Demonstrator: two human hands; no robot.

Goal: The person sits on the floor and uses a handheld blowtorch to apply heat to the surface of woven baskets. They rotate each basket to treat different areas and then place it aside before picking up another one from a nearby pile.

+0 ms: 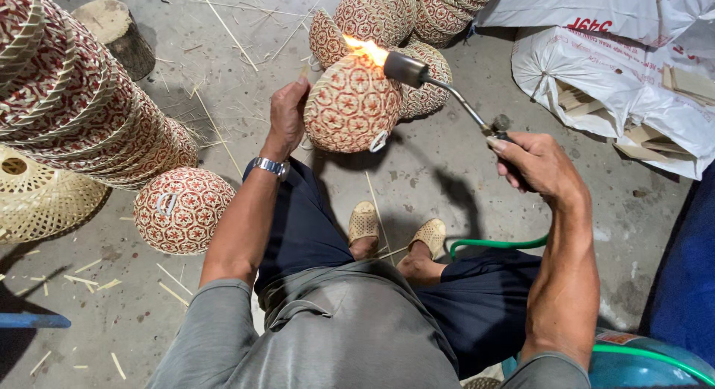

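Observation:
My left hand (288, 115) grips the left edge of a round woven basket (350, 106) with a red and cream pattern, held up over the concrete floor. My right hand (538, 164) is closed around the handle of a gas torch (447, 87). The torch's nozzle points at the top of the basket and an orange flame (366, 49) licks its upper rim. A green hose (495, 244) runs from the torch past my right knee.
A tall stack of patterned baskets (82, 106) leans at the left, with one loose basket (182, 209) and a plain cream one (41, 199) beside it. More baskets (402, 13) pile up ahead. White sacks (618, 69) holding bamboo strips lie at right, a wooden stump (115, 32) at the far left.

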